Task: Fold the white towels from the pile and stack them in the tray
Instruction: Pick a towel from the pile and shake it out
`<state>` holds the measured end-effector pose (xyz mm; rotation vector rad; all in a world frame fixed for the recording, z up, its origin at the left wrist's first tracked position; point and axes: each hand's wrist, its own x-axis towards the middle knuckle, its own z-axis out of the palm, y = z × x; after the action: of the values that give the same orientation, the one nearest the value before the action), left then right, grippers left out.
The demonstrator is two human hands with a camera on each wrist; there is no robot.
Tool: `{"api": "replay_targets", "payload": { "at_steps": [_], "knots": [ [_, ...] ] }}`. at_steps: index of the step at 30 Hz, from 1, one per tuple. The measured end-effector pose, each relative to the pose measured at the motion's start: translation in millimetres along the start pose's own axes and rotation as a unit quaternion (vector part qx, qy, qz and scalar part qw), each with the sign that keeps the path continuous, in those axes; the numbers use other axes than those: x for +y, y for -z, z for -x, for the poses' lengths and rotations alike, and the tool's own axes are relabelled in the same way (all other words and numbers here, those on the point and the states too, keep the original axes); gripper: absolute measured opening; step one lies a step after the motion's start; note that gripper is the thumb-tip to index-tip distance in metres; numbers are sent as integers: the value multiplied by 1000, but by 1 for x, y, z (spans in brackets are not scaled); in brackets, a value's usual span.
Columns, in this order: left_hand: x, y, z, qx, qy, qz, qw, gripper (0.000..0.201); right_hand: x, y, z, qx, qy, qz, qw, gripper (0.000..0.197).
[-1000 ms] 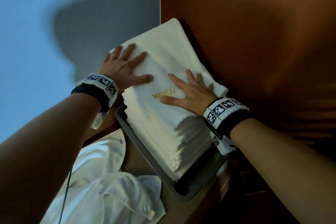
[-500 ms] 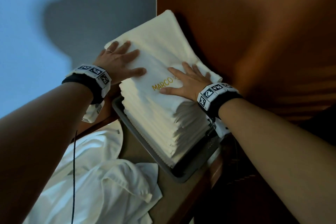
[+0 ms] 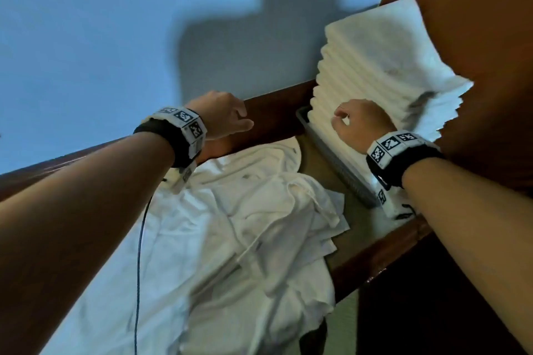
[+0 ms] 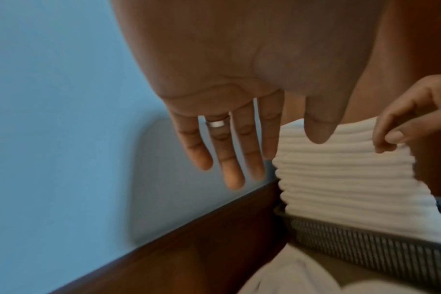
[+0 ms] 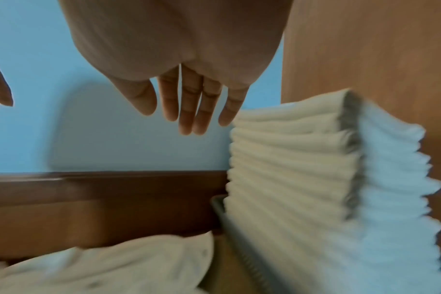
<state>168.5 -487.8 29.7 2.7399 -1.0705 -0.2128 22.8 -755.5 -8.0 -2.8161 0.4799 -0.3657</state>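
- Both hands have come off the top of the stack, where they lay flat a moment ago, and now hang in the air nearer the person.
- Left hand [image 3: 223, 117] is empty with its fingers loose and nearly straight, above the tabletop's dark back rail and to the left of the stack.
- Right hand [image 3: 362, 127] holds nothing either; its fingers hang relaxed just in front of the stack's near side, and whether they touch it cannot be told.
- Folded towels [image 3: 372, 66] stand in a tall, slightly leaning stack in the grey tray [image 3: 343, 173], against the wooden panel on the right.
- Unfolded white towels [image 3: 245, 228] lie in a crumpled pile on the tabletop [image 3: 313, 153], left of the tray.
- Judging by this, most towels are folded and stacked, while several remain in the pile; picking up the next one seems due.
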Motion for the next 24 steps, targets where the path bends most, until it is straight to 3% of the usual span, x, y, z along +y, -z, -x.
{"api": "replay_targets", "payload": {
  "at_steps": [6, 12, 18, 21, 24],
  "knots": [
    [-122, -36, 132, -65, 111, -8, 992, 25, -132, -93, 72, -165, 27, -37, 985, 18],
    [-188, -92, 185, -130, 171, -27, 976, 36, -209, -175, 98, -279, 58, 23, 958, 31],
    [-215, -154, 197, -75, 242, 1, 967, 44, -253, -230, 72, -321, 71, 15, 944, 29],
    [-221, -185, 204, -88, 275, 16, 957, 56, -276, -255, 53, -333, 85, -11, 939, 30],
    [-226, -202, 215, -5, 268, 32, 963, 60, -300, -280, 46, -363, 98, -29, 926, 39]
  ]
}}
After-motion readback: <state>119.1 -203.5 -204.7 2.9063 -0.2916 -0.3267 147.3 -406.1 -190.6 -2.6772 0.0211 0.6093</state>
